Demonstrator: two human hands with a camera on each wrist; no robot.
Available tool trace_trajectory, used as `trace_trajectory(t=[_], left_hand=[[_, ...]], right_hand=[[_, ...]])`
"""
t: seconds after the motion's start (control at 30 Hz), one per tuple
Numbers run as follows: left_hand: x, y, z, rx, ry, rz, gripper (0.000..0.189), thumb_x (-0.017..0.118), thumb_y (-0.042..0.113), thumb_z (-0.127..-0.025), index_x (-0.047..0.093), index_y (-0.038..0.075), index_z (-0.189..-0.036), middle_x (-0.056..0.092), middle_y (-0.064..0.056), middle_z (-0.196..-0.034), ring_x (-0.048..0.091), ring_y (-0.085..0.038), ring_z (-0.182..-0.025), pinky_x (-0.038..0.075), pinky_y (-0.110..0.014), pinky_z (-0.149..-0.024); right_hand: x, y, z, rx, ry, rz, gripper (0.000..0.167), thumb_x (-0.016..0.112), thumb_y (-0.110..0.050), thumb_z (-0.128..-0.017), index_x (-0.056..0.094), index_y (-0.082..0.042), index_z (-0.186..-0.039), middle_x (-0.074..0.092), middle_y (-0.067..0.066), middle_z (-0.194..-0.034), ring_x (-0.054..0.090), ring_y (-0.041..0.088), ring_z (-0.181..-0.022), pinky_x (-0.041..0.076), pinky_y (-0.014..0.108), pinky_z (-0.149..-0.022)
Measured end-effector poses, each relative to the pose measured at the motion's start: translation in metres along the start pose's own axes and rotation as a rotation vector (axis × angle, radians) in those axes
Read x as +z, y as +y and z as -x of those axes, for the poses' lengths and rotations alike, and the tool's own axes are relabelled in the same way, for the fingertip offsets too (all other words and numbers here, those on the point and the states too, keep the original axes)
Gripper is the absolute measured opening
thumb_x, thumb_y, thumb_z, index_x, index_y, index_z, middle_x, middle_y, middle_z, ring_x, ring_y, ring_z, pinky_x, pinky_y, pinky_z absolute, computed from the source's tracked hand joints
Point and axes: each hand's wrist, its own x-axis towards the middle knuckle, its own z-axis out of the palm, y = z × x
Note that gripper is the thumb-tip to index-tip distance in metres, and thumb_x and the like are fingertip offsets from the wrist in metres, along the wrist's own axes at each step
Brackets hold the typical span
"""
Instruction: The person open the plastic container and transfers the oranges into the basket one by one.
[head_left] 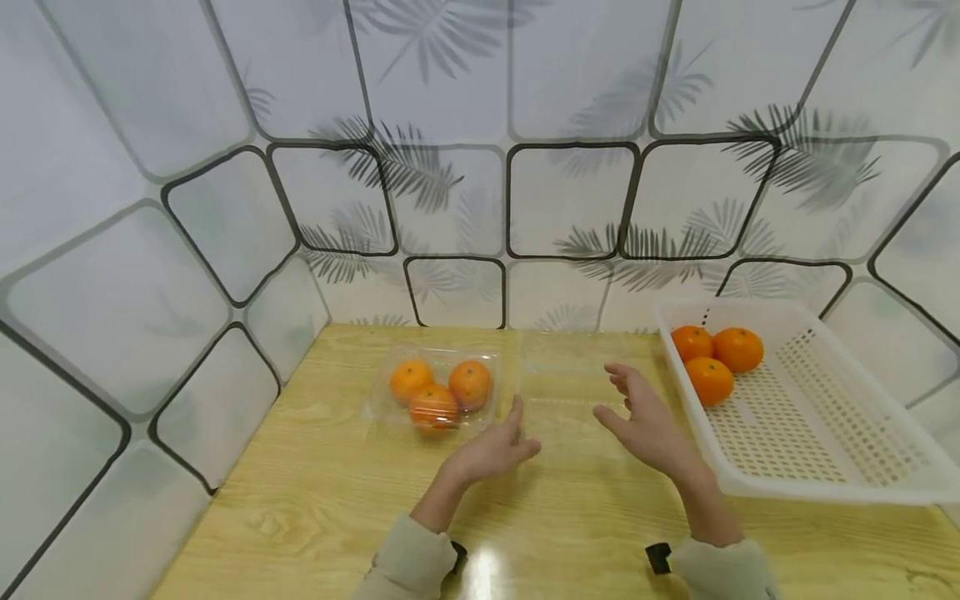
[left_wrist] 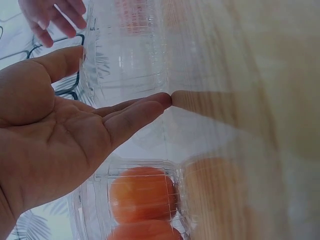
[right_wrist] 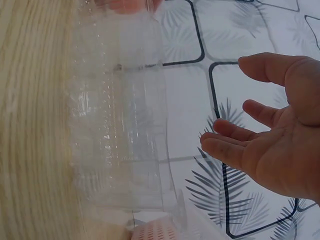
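A transparent plastic clamshell box (head_left: 573, 408) stands in the middle of the table, its edges faint in the head view. My left hand (head_left: 491, 450) is at the box's left side with fingers extended; in the left wrist view its fingertips are down at the tabletop and its thumb is close beside the box wall (left_wrist: 125, 60). Whether the thumb touches is unclear. Above the box's right side is my right hand (head_left: 645, 421), fingers spread and apart from the box wall (right_wrist: 120, 125). Left of the left hand sits another clear box (head_left: 382, 408) with three oranges (head_left: 435, 408) inside.
On the right, a white perforated plastic basket (head_left: 847, 367) holds three oranges (head_left: 708, 381) in its far left corner. Patterned wall covering (head_left: 570, 200) rises behind and left of the wooden table (head_left: 300, 500).
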Motion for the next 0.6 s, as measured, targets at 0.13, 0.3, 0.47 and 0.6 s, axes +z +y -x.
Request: trace_trajectory(t=[0.13, 0.3, 0.47, 0.6], left_hand=[[0.001, -0.001, 0.002, -0.014, 0.011, -0.013, 0.087, 0.053, 0.034, -0.103, -0.007, 0.003, -0.158, 0.062, -0.007, -0.072, 0.042, -0.013, -0.052, 0.046, -0.033, -0.072], [0.0, 0.0, 0.003, -0.014, 0.008, -0.016, 0.086, 0.051, 0.035, -0.103, -0.007, 0.004, -0.158, 0.07, -0.021, -0.099, 0.053, -0.017, -0.059, 0.048, -0.036, -0.079], [0.0, 0.002, 0.002, -0.01, 0.011, -0.016, 0.086, 0.049, 0.039, -0.104, -0.007, 0.005, -0.159, 0.059, -0.028, -0.13, 0.067, -0.021, -0.087, 0.05, -0.042, -0.093], [0.0, 0.002, 0.002, -0.012, 0.015, -0.014, 0.087, 0.048, 0.042, -0.104, -0.008, 0.005, -0.158, 0.06, -0.029, -0.128, 0.067, -0.022, -0.096, 0.047, -0.044, -0.1]], right_hand=[[0.012, -0.001, -0.002, -0.005, -0.019, -0.011, 0.063, 0.061, -0.019, -0.099, 0.029, 0.003, -0.149, 0.032, 0.026, -0.152, 0.029, 0.046, -0.14, 0.029, 0.064, -0.109], [0.016, -0.001, -0.001, 0.004, -0.013, -0.001, 0.06, 0.061, -0.016, -0.099, 0.031, 0.003, -0.148, 0.033, 0.027, -0.15, 0.03, 0.047, -0.139, 0.03, 0.064, -0.108], [0.015, -0.001, 0.0, 0.006, -0.011, 0.011, 0.06, 0.061, -0.015, -0.099, 0.031, 0.004, -0.147, 0.034, 0.028, -0.149, 0.031, 0.047, -0.138, 0.03, 0.064, -0.108], [0.015, 0.0, 0.0, 0.002, -0.009, 0.021, 0.06, 0.061, -0.014, -0.098, 0.032, 0.005, -0.147, 0.034, 0.029, -0.148, 0.032, 0.048, -0.137, 0.031, 0.065, -0.107]])
